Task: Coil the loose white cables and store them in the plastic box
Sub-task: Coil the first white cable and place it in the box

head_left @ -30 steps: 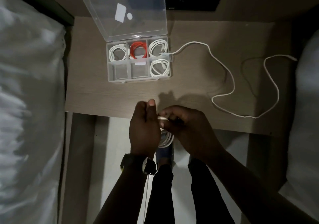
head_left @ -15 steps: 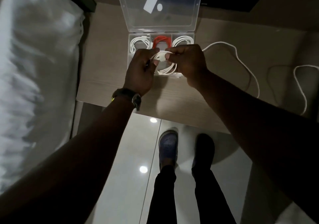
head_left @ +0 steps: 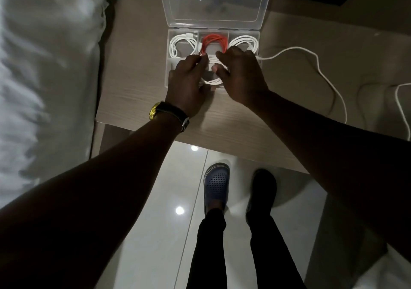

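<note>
The clear plastic box [head_left: 168, 70] lies open on the wooden table [head_left: 138, 70], its lid [head_left: 213, 8] tipped back. The back row holds a white coil [head_left: 181, 45], a red coil [head_left: 215, 42] and another white coil [head_left: 244, 41]. My left hand [head_left: 186, 79] and my right hand [head_left: 243, 75] are both over the front row, pinching a coiled white cable [head_left: 211, 80] that sits low in the middle front compartment. The hands hide the front left and front right compartments. A loose white cable [head_left: 320, 70] trails from the box's right side across the table.
A second strand of white cable [head_left: 401, 108] runs near the right edge. White bedding [head_left: 44, 70] fills the left side, and more shows at bottom right. Below the table's front edge are the glossy floor and my two feet [head_left: 216, 184].
Both hands carried the coiled cable from the table's front edge up to the box and lowered it into the middle front compartment. The view has shifted closer to the box.
</note>
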`<action>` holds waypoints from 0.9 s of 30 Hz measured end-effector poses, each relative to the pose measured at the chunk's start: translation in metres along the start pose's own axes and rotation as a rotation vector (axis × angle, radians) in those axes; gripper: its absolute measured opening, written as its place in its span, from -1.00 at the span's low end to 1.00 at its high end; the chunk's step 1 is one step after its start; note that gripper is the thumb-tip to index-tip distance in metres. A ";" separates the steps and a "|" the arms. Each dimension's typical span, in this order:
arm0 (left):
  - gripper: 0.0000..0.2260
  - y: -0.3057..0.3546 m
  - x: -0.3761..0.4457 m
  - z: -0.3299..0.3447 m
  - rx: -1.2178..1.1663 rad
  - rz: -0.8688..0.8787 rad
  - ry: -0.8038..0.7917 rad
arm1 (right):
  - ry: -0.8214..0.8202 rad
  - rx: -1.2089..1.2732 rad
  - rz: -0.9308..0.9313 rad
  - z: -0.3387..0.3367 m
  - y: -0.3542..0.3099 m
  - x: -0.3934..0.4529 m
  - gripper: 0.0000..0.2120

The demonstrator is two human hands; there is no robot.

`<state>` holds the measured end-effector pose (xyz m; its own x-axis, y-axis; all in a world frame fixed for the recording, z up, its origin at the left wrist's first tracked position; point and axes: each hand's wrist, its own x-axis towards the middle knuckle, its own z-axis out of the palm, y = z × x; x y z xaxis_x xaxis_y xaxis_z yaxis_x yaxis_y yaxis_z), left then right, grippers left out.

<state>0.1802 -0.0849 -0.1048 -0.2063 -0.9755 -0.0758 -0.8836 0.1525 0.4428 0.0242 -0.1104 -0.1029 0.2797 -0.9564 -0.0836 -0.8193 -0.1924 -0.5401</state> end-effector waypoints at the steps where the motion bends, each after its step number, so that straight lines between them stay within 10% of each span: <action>1: -0.44 0.000 0.000 0.001 0.015 -0.021 0.005 | -0.031 -0.062 -0.039 0.001 0.001 -0.003 -0.55; 13: -0.41 -0.008 0.015 -0.005 -0.286 -0.251 -0.219 | -0.079 -0.238 -0.139 -0.001 0.004 -0.006 -0.59; 27: -0.82 -0.001 0.015 0.008 -0.024 -0.351 0.040 | -0.048 -0.219 -0.134 0.001 0.008 -0.018 -0.75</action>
<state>0.1744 -0.0986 -0.1139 0.1249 -0.9734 -0.1920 -0.8874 -0.1962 0.4171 0.0131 -0.0941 -0.1067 0.4125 -0.9086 -0.0658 -0.8606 -0.3650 -0.3553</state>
